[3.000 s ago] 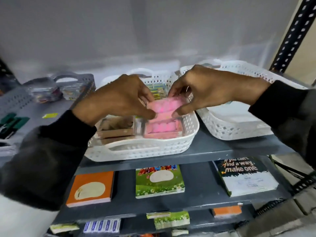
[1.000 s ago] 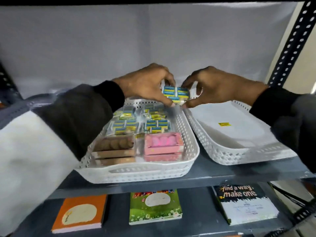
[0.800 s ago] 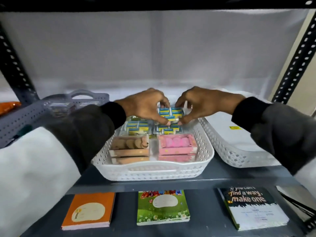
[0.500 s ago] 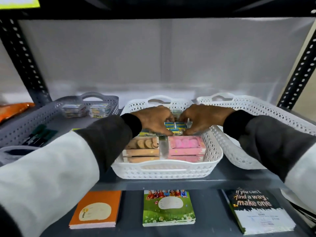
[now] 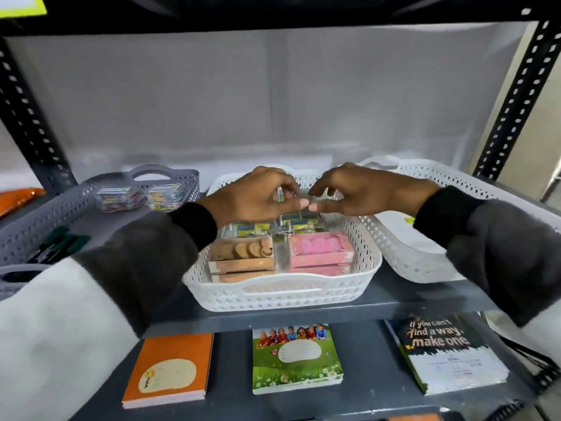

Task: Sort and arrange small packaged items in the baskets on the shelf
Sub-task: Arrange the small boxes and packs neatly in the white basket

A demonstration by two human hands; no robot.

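A white lattice basket (image 5: 282, 294) stands mid-shelf. It holds brown boxes (image 5: 241, 256) front left, pink boxes (image 5: 320, 252) front right, and blue-and-yellow packets (image 5: 299, 221) behind them. My left hand (image 5: 252, 194) and my right hand (image 5: 364, 189) hover just above the packets at the basket's back. Their fingers are loosely curled and apart, thumbs nearly touching, and neither hand grips anything. The hands hide the back row of packets.
A grey basket (image 5: 36, 220) at left holds small packets and dark pens. At right stands a second white basket (image 5: 425, 262) with a yellow tag inside. Notebooks (image 5: 296, 358) lie on the shelf below. Black perforated uprights (image 5: 516, 95) frame both sides.
Both hands carried a blue-and-yellow packet down into the middle basket's back rows, then let it go and rose slightly. The camera pulled back and tilted up.
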